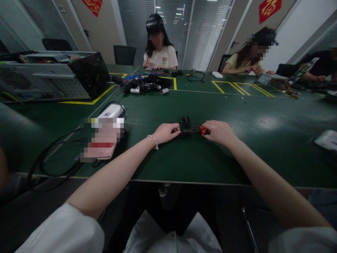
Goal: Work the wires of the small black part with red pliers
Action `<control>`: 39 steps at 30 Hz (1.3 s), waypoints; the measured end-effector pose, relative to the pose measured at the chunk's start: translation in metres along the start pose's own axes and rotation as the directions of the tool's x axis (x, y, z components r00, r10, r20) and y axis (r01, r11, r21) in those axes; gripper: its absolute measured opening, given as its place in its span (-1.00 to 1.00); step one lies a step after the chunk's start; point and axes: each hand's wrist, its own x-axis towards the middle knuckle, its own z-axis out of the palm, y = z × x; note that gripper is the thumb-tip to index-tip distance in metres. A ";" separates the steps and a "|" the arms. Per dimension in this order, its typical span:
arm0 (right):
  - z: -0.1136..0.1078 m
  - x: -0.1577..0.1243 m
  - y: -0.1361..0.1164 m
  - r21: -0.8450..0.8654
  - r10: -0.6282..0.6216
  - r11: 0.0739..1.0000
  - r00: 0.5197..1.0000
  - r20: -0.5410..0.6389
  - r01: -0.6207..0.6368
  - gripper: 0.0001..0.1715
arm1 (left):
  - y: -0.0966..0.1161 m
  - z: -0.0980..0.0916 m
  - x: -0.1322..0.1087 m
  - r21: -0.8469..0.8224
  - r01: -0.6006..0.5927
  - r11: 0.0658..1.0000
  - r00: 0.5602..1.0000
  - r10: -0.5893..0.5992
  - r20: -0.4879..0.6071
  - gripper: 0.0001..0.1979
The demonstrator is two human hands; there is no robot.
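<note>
My right hand [219, 131] is closed around the red handles of a pair of pliers [195, 130], whose dark jaws point left. At the tip of the jaws, my left hand [166, 133] is closed in a pinch beside a small black piece [185, 135] low over the table. Fingers and jaws partly hide that piece, and its exact kind is too small to tell. Just beyond the jaws lies another small black part [185, 121], apart from both hands.
A white power bank [112, 111] and a phone [106, 149] lie left among black cables [43, 163]. An open computer case [50, 79] stands far left. A power drill [126, 86] sits by a cable pile. Two people [160, 56] work opposite. The green table's front edge [184, 182] is close.
</note>
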 end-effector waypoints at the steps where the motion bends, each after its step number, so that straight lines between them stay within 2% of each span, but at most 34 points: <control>1: 0.000 0.000 0.000 0.002 -0.003 1.000 1.000 -0.004 0.003 -0.74 | 0.000 0.000 0.000 -0.001 0.003 1.000 1.000 -0.003 0.001 -0.85; 31: -0.003 0.000 -0.002 0.005 -0.002 1.000 1.000 0.010 0.002 -0.74 | 0.001 -0.001 0.000 -0.003 0.002 1.000 1.000 -0.002 -0.015 -0.85; 39: 0.002 0.000 0.000 0.012 0.014 1.000 1.000 0.018 -0.014 -0.70 | 0.003 -0.002 -0.001 -0.002 0.019 1.000 1.000 -0.019 0.011 -0.85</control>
